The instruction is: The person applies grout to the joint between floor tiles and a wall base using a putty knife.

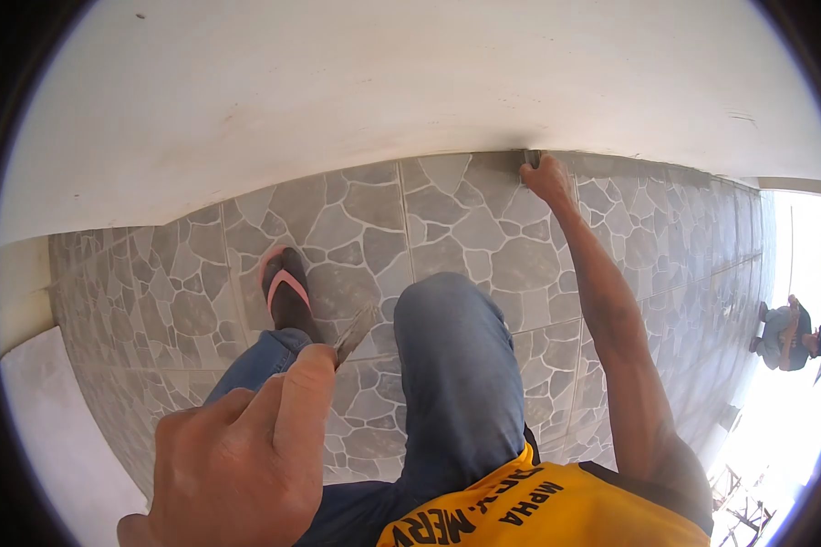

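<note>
My left hand (246,447) is closed in the lower left, close to the camera. From between its thumb and forefinger sticks out a putty knife (354,335) with a thin, smeared blade; its handle is hidden in the fist. Stretched far forward, my right hand (549,180) is closed at the foot of the white wall (410,82). Its fingers grip a small grey piece whose kind I cannot make out, pressed where wall and floor meet. A dark grey strip (611,167) runs along that joint, and a darker smear lies left of the hand.
Stone-patterned floor tiles (356,264) spread under my bent knee (456,356) and my foot in a pink flip-flop (287,287). On the far right another person (787,335) is outside in bright light. A white panel (64,419) stands at the left edge.
</note>
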Demonstrator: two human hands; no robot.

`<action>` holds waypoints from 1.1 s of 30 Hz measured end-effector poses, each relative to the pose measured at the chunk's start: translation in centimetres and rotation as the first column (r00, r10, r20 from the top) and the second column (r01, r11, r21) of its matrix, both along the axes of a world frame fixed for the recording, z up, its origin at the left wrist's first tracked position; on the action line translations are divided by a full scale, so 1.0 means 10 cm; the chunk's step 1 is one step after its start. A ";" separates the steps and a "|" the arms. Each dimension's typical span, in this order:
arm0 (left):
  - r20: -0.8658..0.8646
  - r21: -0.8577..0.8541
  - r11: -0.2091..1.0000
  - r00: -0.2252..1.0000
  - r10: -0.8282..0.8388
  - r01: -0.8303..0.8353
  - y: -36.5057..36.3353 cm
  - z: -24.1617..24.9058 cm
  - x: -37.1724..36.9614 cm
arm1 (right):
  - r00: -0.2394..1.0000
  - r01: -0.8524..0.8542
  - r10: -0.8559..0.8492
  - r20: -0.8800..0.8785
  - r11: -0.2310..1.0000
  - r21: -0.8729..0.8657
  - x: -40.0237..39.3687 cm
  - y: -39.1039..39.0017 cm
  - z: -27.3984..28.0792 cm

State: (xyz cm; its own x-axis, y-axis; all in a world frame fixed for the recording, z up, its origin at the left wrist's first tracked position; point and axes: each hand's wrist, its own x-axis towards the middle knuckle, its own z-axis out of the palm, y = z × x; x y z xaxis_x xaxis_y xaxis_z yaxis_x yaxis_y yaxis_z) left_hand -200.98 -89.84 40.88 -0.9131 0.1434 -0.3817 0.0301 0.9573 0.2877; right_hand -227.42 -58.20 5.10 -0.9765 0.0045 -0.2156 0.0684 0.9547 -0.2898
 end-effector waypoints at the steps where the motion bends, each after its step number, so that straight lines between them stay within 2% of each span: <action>1: 0.007 0.019 1.000 1.000 0.006 -0.006 -0.02 0.00 0.01 | 1.000 0.001 0.000 -0.026 1.000 0.012 -0.02 -0.04 -0.07; 6: -0.014 0.004 0.998 0.998 -0.066 0.066 -0.19 0.00 -0.02 | 0.996 0.000 0.015 -0.094 0.988 0.154 0.02 -0.35 -0.32; 9: -0.016 -0.028 0.997 0.997 -0.079 0.079 -0.27 -0.01 -0.01 | 0.979 0.018 0.026 -0.202 0.977 0.211 0.23 -0.72 -0.40; 10: -0.019 -0.035 0.997 0.997 -0.070 0.069 -0.28 -0.01 -0.01 | 0.990 -0.016 0.042 -0.132 0.980 0.199 0.25 -0.87 -0.42; 14: 0.024 -0.023 1.000 1.000 -0.009 0.009 -0.26 0.02 -0.02 | 0.956 -0.202 0.241 -0.168 0.955 0.219 0.56 -1.67 -0.55; 16: 0.041 0.010 0.999 0.998 0.041 -0.041 -0.21 0.00 -0.04 | 0.935 -0.328 0.347 -0.079 0.927 0.184 0.70 -1.99 -0.51; 19: 0.114 0.044 0.999 0.993 0.021 -0.026 -0.21 0.02 -0.07 | 0.844 -0.508 0.510 -0.169 0.859 0.053 0.77 -2.01 -0.33; 20: 0.054 0.044 0.999 0.999 0.001 -0.003 -0.19 0.01 -0.06 | 0.870 -0.481 0.451 -0.201 0.866 -0.137 0.73 -1.87 -0.24; 22: -0.066 0.045 0.998 0.997 -0.034 0.037 -0.15 -0.01 -0.06 | 0.949 -0.251 0.296 0.109 0.917 -0.309 0.63 -1.57 0.14; 24: -0.077 0.035 0.999 0.997 -0.025 0.028 -0.15 -0.02 -0.05 | 0.973 -0.212 0.229 0.042 0.945 -0.248 0.52 -1.06 0.15; 25: -0.080 0.031 0.999 0.997 -0.022 0.024 -0.14 -0.02 -0.05 | 0.990 -0.137 0.139 0.001 0.977 -0.167 0.47 -0.81 0.26; 27: -0.033 0.023 1.000 0.999 -0.017 0.018 -0.12 0.01 -0.07 | 0.993 -0.028 0.017 -0.114 0.996 -0.089 0.21 -0.19 0.05; 29: -0.001 0.022 1.000 1.000 -0.013 0.013 -0.09 0.03 -0.08 | 0.986 0.067 -0.054 -0.159 0.995 0.077 -0.02 0.29 -0.15; 33: -0.016 0.009 1.000 1.000 -0.011 0.011 -0.07 0.01 -0.07 | 0.999 0.025 -0.020 -0.039 0.991 0.133 -0.22 0.41 -0.25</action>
